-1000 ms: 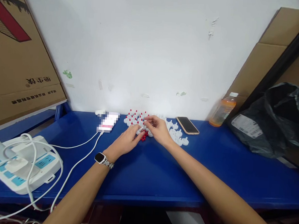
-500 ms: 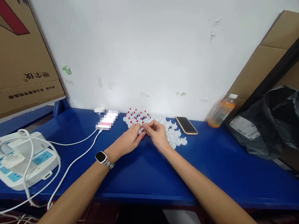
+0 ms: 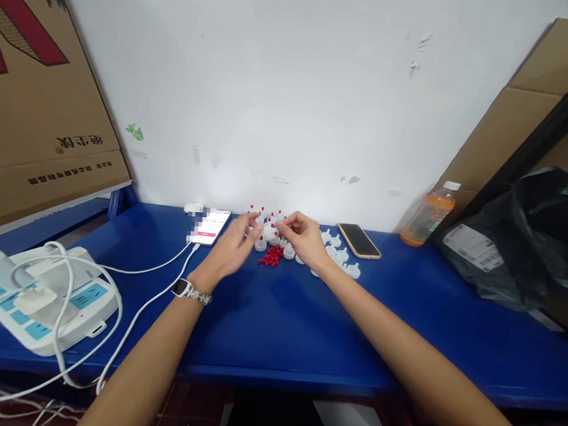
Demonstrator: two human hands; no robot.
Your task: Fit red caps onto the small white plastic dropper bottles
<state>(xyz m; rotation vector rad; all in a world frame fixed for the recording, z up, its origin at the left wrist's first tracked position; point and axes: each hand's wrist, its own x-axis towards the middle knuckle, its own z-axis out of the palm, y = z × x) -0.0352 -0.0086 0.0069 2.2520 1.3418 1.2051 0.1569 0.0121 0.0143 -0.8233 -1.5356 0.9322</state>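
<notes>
My left hand [image 3: 236, 243] hovers at the left edge of a cluster of small white nozzle caps with red tips [image 3: 261, 244]. Its thumb and fingers are apart, and nothing shows between them. My right hand [image 3: 306, 242] is at the cluster's right side, with thumb and forefinger pinched together by the red-tipped caps. What the pinch holds, if anything, is too small to make out. Loose red tips [image 3: 272, 256] lie in a small heap in front of the white pieces. Plain white nozzle caps [image 3: 342, 256] without red tips spread to the right, partly hidden behind my right hand.
A lit phone [image 3: 212, 227] on a cable lies at left, near a white power strip [image 3: 82, 316] with tangled cords. At right are a dark phone [image 3: 358, 240], an orange drink bottle [image 3: 428, 213] and a black plastic bag [image 3: 514, 255]. A wall closes off the blue table [image 3: 276, 329] behind.
My hands have parted from around a small white piece; the left has moved left and its fingers have opened. The red heap is now uncovered. The view has shifted slightly.
</notes>
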